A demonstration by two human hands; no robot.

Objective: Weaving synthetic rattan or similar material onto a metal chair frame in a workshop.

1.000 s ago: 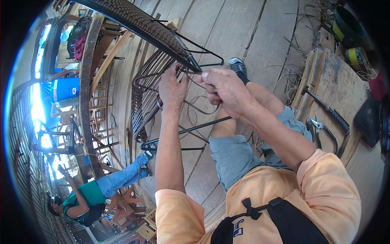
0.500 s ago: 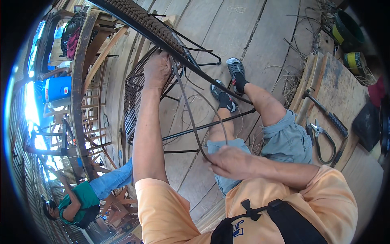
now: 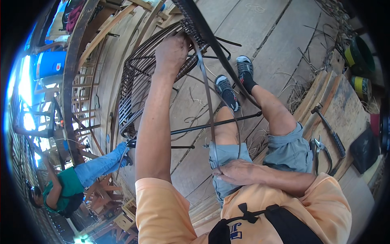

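Rattan strip [image 3: 207,105] — runs taut, frame [image 3: 138,77] down to lap; right hand [image 3: 239,173] grip clamped on it, left hand [image 3: 172,53] grip closed on frame.

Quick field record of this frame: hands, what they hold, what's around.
left hand: arm stretched out, pressed on the woven edge of the metal chair frame
right hand: pulled back near the lap, grip closed on the dark weaving strand
strand: runs taut from the frame back to the right hand
floor: wooden planks, loose strand offcuts
tools: hammer and pliers on a board at the person's right
other: another person in a green top seated at the left
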